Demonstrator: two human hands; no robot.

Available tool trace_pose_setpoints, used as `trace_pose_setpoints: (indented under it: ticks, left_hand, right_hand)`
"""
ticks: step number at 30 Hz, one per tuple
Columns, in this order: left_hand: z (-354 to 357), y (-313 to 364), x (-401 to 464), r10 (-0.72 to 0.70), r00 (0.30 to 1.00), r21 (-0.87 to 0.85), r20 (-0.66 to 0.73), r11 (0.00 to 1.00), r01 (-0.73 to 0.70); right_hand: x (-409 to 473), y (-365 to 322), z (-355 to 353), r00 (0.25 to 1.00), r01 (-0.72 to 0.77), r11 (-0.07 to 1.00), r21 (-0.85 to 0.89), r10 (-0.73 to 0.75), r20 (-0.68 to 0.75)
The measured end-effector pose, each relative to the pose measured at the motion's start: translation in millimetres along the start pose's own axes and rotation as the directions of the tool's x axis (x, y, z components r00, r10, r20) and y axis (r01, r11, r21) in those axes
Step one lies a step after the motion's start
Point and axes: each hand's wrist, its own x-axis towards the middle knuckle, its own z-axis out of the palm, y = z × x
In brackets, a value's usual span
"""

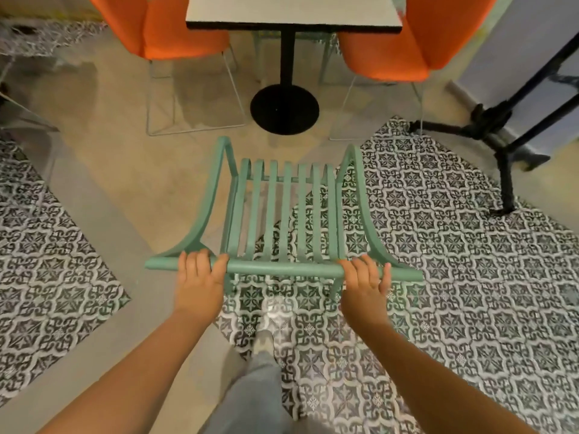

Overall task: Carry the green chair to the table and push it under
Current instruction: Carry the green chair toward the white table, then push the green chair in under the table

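Chair: I saw the green chair [283,214] from above, seat slats pointing toward the table [293,10].
Left hand: my left hand [200,277] gripped the top rail near its left end.
Right hand: my right hand [365,281] wrapped the rail toward its right end.
Table: its black pedestal base [284,109] stood just beyond the chair, between two orange chairs [175,26].
Floor: patterned tiles [438,245] lay beneath.

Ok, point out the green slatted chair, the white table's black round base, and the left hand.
green slatted chair [283,211], head view, seat slats.
black round base [284,109], head view, disc centre.
left hand [200,277], head view, back of hand.
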Motion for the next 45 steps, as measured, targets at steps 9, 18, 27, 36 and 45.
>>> trace_pose_setpoints:
  ticks: [9, 18, 27, 36, 45]
  left_hand:
    - [28.1, -3.9, 139.7, 0.03, 0.999, -0.045, 0.025, 0.999, -0.029]
    - [59.5, 15.6, 272.7, -0.027, 0.996, -0.056, 0.09, 0.998, 0.032]
    - [110.1, 7.0, 447.1, -0.059, 0.987, -0.037, 0.15, 0.997, 0.065]
    - [119.1, -3.3, 486.6, -0.053, 0.988, -0.061, 0.148, 0.996, 0.062]
    - [138.1, -13.1, 588.5, -0.074, 0.98, -0.067, 0.185, 0.994, 0.088]
  right_hand:
    - [139.8, 24.0, 7.7, 0.998, -0.027, 0.999, -0.023, 0.028, 0.053]
    - [290.0, 68.7, 10.0, 0.995, 0.036, 0.998, -0.057, -0.03, 0.094]
    - [481.6, 92.9, 18.0, 0.995, 0.064, 0.997, -0.053, -0.06, 0.075]
    - [520.7, 94.5, 25.2, 0.996, 0.083, 0.996, -0.016, -0.082, 0.018]
    - [630.9, 98.9, 31.1, 1.0, 0.005, 1.0, -0.016, -0.004, 0.016]
